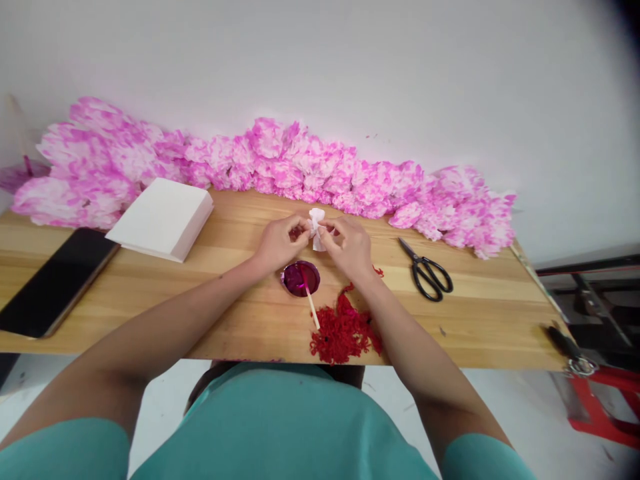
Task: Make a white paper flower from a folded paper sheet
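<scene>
Just beyond the dish, a small piece of thin white paper [317, 215] is pinched in at its middle, its two ends fanning out. My left hand [280, 244] grips it from the left with closed fingers. From the other side, the thumb and fingers of my right hand [351, 248] close on the same pinched middle. Reddish colour shows at my left fingers; whether it is thread or stain I cannot tell. Below my hands is a round dish of magenta liquid [293, 280] with a thin stick [313, 313] leaning in it. Tangled red yarn [343, 337] lies by my right forearm.
Black-handled scissors [431, 279] lie to the right. A stack of white paper [159, 217] and a black phone [63, 280] are on the left. Pink-and-white paper flowers [305, 167] line the wall. Keys [580, 365] sit at the table's right corner, above a red stool [595, 427].
</scene>
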Motion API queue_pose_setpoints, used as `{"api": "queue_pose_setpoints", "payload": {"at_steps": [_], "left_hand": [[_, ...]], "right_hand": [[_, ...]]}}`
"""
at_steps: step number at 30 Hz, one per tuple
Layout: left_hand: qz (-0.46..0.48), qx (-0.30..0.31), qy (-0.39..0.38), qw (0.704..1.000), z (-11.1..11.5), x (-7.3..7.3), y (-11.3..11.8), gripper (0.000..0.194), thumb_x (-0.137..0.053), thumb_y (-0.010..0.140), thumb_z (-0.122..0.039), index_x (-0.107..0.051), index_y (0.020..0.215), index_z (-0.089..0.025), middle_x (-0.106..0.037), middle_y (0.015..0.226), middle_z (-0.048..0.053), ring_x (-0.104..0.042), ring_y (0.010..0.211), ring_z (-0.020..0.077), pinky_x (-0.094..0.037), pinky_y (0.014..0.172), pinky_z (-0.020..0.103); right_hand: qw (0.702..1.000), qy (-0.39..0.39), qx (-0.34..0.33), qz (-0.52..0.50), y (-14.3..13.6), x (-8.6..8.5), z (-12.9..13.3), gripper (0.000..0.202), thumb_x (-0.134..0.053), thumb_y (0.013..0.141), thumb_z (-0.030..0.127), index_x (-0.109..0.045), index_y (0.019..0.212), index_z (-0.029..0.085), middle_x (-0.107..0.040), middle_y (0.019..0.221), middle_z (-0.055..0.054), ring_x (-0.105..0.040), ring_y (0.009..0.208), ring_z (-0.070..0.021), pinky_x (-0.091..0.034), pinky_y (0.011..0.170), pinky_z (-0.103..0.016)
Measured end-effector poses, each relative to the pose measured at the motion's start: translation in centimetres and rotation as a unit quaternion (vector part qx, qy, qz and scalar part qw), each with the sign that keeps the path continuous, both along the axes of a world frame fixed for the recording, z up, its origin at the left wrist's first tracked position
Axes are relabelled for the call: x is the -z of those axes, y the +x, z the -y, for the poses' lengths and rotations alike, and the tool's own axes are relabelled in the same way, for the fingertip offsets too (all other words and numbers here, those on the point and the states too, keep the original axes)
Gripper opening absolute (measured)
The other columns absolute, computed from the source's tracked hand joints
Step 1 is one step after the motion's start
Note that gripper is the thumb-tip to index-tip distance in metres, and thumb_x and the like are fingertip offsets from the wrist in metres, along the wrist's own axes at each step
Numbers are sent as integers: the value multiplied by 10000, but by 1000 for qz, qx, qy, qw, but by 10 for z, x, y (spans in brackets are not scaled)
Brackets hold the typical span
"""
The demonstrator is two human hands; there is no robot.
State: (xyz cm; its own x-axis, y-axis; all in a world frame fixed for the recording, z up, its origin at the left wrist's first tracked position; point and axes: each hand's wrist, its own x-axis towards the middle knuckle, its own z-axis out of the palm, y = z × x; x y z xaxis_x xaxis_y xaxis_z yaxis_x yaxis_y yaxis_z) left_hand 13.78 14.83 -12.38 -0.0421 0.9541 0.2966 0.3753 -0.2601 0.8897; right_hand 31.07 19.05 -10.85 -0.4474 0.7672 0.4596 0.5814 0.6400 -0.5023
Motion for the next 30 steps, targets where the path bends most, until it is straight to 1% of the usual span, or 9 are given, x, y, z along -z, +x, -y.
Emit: {"api": "queue_pose_setpoints", "payload": {"at_steps": [2, 4, 7, 9, 12, 16, 22, 26, 30], "left_hand": [[-7, 7, -1, 1000, 1, 0, 0, 66, -572, 807, -212, -616, 790, -166, -668, 764, 8, -593, 687, 125, -457, 654, 232], [-6, 2, -1, 1000, 0, 0, 0, 64, -573, 802, -213, -616, 791, -166, -673, 776, 9, -593, 690, 124, -455, 661, 233], [5, -12, -7, 1000, -1, 1, -2, 68, -585, 794, -224, -614, 790, -163, -675, 778, 9, -595, 693, 124, -441, 649, 228], [9, -15, -11, 1000, -1, 0, -3, 93, -587, 804, -248, -613, 794, -160, -673, 772, 10, -594, 692, 125, -431, 637, 226], [-6, -17, -15, 1000, 0, -4, -5, 169, -571, 848, -320, -616, 833, -158, -673, 776, 14, -587, 681, 127, -425, 634, 230], [-36, -15, -19, 999, 2, -7, -5, 257, -573, 873, -415, -621, 886, -163, -668, 755, 9, -579, 650, 127, -415, 610, 231], [-7, -2, -39, 999, -1, -2, -2, 158, -576, 837, -307, -613, 896, -166, -678, 780, 13, -611, 680, 136, -448, 636, 234], [81, 3, -59, 995, -4, -2, -3, 88, -559, 805, -242, -581, 816, -158, -663, 727, 11, -609, 645, 123, -457, 630, 228], [159, 7, -84, 984, -6, -3, -3, 97, -565, 795, -252, -564, 796, -155, -665, 707, 16, -628, 647, 126, -479, 638, 231]], "right_hand": [[1000, -12, -8, -17, -1, 3, -1, 168, -572, 881, 303, -715, 878, 214, -701, 823, -37, -614, 790, -188, -450, 758, -332], [996, -62, -2, -69, -2, 6, -4, 169, -567, 873, 289, -710, 843, 206, -703, 820, -34, -617, 783, -180, -456, 740, -321], [968, -180, 16, -175, 0, 7, -8, 190, -561, 858, 317, -700, 857, 187, -709, 810, -26, -611, 703, -154, -464, 659, -289], [951, -222, 20, -213, 1, 7, -9, 201, -565, 844, 339, -694, 861, 185, -708, 791, -15, -598, 667, -142, -459, 628, -274], [960, -201, 16, -193, 0, 5, -7, 174, -581, 839, 327, -692, 840, 193, -703, 793, -10, -591, 686, -141, -450, 654, -274], [987, -105, -18, -120, -2, 5, -1, 125, -584, 852, 264, -698, 839, 214, -703, 835, -17, -606, 781, -167, -442, 750, -311], [995, -50, -45, -79, -4, 4, 2, 100, -580, 848, 225, -680, 837, 224, -693, 833, -20, -597, 808, -189, -432, 775, -336], [987, -108, 0, -122, -1, 7, -4, 98, -574, 833, 240, -666, 827, 208, -689, 841, -14, -590, 779, -173, -433, 746, -320], [949, -233, 21, -212, 2, 12, -12, 142, -567, 829, 308, -654, 815, 196, -668, 756, 7, -575, 684, -147, -439, 662, -285]]}}
